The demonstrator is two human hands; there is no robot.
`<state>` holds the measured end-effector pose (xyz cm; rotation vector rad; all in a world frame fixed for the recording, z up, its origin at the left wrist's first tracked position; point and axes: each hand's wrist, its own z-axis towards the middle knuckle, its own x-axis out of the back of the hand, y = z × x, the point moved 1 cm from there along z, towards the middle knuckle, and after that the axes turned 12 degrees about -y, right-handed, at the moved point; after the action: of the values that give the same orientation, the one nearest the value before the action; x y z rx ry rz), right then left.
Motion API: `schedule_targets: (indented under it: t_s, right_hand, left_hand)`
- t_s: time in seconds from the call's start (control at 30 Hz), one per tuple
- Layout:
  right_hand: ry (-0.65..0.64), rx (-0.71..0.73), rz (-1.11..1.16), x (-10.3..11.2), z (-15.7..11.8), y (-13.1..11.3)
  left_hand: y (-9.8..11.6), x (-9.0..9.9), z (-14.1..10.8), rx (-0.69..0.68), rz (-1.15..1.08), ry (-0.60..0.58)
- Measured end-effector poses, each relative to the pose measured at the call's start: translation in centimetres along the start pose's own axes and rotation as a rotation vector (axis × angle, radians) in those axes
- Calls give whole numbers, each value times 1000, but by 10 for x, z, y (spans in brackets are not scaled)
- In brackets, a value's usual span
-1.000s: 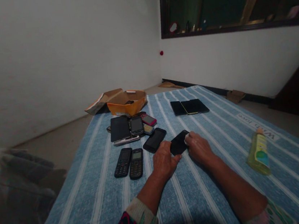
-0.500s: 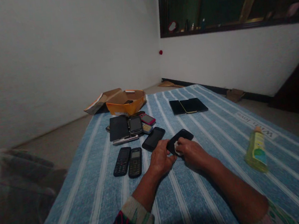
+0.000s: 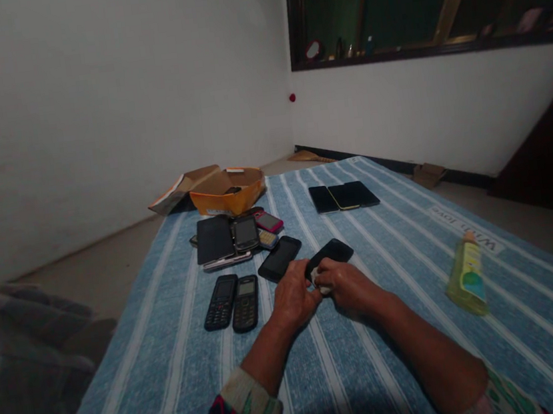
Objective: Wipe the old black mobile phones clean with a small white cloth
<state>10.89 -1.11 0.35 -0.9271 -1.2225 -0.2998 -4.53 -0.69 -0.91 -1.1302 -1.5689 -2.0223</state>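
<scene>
A black smartphone (image 3: 333, 250) lies on the striped cloth, its near end between my hands. My left hand (image 3: 293, 293) grips its left edge with bent fingers. Pinched in my right hand (image 3: 349, 283) is a small white cloth (image 3: 320, 281), pressed on the phone's near part. Another dark phone (image 3: 279, 258) rests just beyond my left hand. Two keypad phones, one (image 3: 221, 302) beside the other (image 3: 245, 303), lie to the left. Behind them is a pile with a black flat device (image 3: 214, 239), a grey phone (image 3: 246, 233) and a pink phone (image 3: 269, 221).
An open orange box (image 3: 229, 201) stands at the far left of the blue striped cloth (image 3: 183, 353). Several dark phones (image 3: 344, 196) lie side by side at the far right. A bottle of yellow-green liquid (image 3: 467, 277) is on the right.
My right hand and the white cloth have moved slightly toward the phone's near left end, closer to my left hand. The whole view has shifted a little.
</scene>
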Motion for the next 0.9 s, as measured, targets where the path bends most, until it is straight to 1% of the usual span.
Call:
schedule_targets:
  t_s: [0.1, 0.17, 0.23, 0.33, 0.43, 0.57, 0.67, 0.8, 0.9]
  right_hand:
    - [19, -22, 9, 1, 0, 4]
    - [41, -61, 7, 2, -1, 9]
    - [88, -110, 1, 5, -2, 17]
    - [210, -173, 7, 10, -4, 32]
    - [340, -241, 21, 16, -8, 46]
    - [476, -290, -2, 21, -12, 53]
    - [502, -234, -36, 19, -11, 44]
    - [435, -82, -101, 8, -4, 15]
    - [411, 0, -140, 0, 1, -1]
  left_hand:
    - [2, -2, -1, 12, 64, 10]
    - [4, -4, -1, 25, 117, 19]
    - [6, -5, -1, 48, 161, 20]
    - [10, -5, 0, 76, 202, 13]
    - [11, -4, 1, 71, 191, -2]
    - [10, 0, 1, 40, 118, 0]
    - [11, 2, 1, 43, 89, 10]
    - [12, 4, 2, 43, 109, 6]
    - [12, 5, 2, 35, 133, -4]
